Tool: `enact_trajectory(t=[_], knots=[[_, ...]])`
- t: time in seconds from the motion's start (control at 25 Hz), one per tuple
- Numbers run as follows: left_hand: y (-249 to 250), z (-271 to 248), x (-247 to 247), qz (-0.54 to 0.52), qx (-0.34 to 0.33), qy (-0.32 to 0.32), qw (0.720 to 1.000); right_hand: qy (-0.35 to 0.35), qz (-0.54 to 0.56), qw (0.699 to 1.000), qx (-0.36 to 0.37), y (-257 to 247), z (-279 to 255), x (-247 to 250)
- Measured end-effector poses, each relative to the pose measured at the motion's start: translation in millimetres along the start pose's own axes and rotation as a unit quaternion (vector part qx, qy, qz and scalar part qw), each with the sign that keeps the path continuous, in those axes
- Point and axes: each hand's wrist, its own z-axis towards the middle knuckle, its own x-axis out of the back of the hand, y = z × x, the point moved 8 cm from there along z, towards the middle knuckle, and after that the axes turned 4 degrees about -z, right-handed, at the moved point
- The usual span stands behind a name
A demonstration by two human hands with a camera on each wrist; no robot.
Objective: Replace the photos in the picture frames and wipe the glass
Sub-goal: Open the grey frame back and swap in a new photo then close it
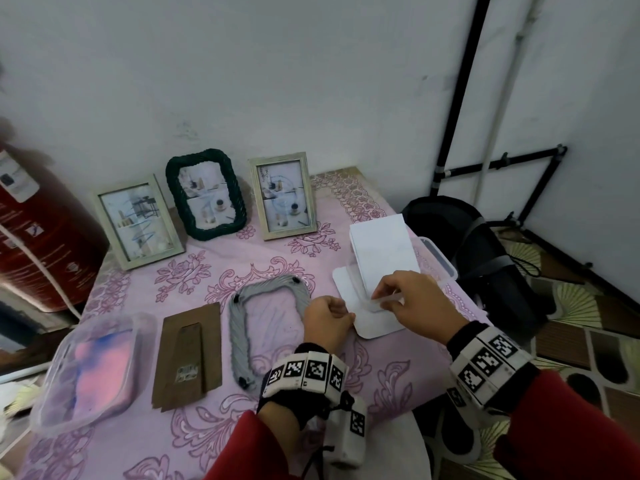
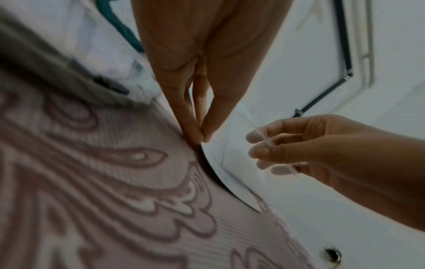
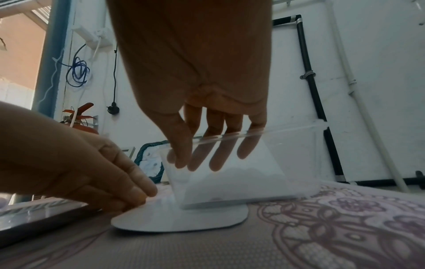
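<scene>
While the left hand [image 1: 327, 318] pinches the near edge of the flat white rounded-corner photo sheet [image 1: 372, 322] lying on the pink flowered tablecloth [image 1: 194, 275], the right hand [image 1: 414, 299] grasps the rim of a clear plastic container [image 3: 230, 163] of white cards and tilts it up off that sheet. Judging by the grey woven frame [image 1: 242, 327] lying open and its brown backing board [image 1: 188, 355] beside it, the photo swap is under way. Next, the sheet needs sliding free without creasing, then carrying left into the frame.
</scene>
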Motion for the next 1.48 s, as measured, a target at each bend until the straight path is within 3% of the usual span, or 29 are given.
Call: enact_trajectory(t=[0.12, 0.2, 0.44, 0.6, 0.68, 1.08, 1.48], knots=[[13, 0, 8, 0.061, -0.039, 0.014, 0.997, -0.041, 0.019, 0.999, 0.000, -2, 2, 0], [24, 6, 17, 0.040, -0.044, 0.043, 0.997, -0.044, 0.069, 0.997, -0.008, 0, 10, 12], [61, 47, 19, 0.014, -0.082, 0.071, 0.994, 0.134, 0.145, 0.972, -0.130, 55, 64, 80], [63, 68, 3, 0.015, -0.069, 0.038, 0.997, 0.044, 0.157, 0.971, -0.173, 83, 93, 64], [63, 72, -4, 0.000, -0.067, 0.023, 0.997, 0.022, 0.203, 0.964, -0.168, 86, 98, 54], [84, 63, -1, -0.135, -0.092, 0.027, 0.986, 0.111, 0.329, 0.931, -0.111, 73, 89, 80], [126, 52, 20, -0.217, -0.144, 0.030, 0.965, 0.170, 0.345, 0.921, -0.058, 35, 87, 112]])
